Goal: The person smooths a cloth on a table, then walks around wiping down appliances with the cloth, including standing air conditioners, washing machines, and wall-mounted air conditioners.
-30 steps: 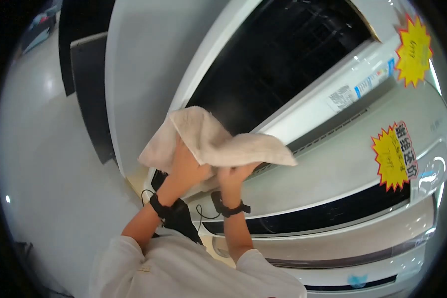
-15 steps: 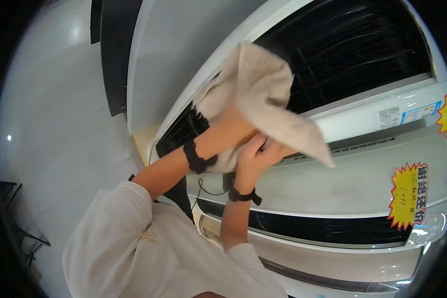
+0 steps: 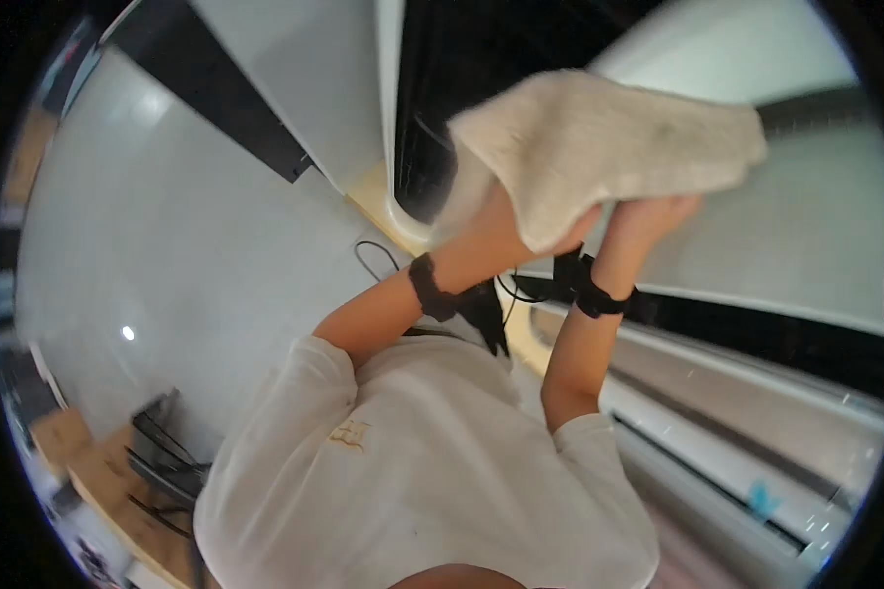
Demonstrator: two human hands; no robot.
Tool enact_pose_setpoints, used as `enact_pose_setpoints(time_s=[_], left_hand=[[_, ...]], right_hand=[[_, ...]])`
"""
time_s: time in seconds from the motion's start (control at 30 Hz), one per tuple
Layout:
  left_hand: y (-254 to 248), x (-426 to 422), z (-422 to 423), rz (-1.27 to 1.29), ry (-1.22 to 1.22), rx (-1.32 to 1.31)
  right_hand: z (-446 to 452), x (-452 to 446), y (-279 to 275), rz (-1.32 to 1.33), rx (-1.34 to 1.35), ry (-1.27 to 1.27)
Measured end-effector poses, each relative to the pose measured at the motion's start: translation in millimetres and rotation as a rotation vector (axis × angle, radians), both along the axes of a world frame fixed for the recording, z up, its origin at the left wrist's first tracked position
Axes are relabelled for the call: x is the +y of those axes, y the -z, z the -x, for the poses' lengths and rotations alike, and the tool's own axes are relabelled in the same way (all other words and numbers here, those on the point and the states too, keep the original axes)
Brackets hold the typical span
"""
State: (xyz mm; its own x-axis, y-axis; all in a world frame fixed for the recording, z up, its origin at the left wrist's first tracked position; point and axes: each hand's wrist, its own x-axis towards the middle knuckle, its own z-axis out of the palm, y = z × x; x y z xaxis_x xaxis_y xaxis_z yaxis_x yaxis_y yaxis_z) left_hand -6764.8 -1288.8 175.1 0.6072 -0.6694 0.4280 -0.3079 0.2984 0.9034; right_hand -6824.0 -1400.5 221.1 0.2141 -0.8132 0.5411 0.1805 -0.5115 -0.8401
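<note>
At the lower edge of the beige towel, upper right of centre, your left hand and right hand sit close together; cloth hides whether either grips.

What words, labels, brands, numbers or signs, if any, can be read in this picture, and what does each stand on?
No text can be read for certain.
Gold mark on the chest of the white shirt: perhaps lettering, but too small and blurred to read.
Blue mark on a white unit at lower right: too blurred to tell whether it holds text.
Cloth: no lettering visible.
</note>
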Motion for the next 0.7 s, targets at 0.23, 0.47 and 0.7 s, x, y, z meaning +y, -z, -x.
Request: enact_pose_setpoints(time_s=[0.23, 0.47, 0.7], left_hand=[[68.4, 57.5, -3.0, -0.194, -0.051, -0.487], [36.0, 80.6, 10.6, -0.39, 0.227, -0.346], [27.6, 110.4, 0.0, -0.557, 0.339, -0.603]], right_hand=[[14.9, 94.7, 88.9, -0.166, 0.118, -0.246], [46.7, 110.5, 67.8, -0.337, -0.047, -0.335], [95.2, 115.5, 75.2, -0.607, -0.323, -0.462]])
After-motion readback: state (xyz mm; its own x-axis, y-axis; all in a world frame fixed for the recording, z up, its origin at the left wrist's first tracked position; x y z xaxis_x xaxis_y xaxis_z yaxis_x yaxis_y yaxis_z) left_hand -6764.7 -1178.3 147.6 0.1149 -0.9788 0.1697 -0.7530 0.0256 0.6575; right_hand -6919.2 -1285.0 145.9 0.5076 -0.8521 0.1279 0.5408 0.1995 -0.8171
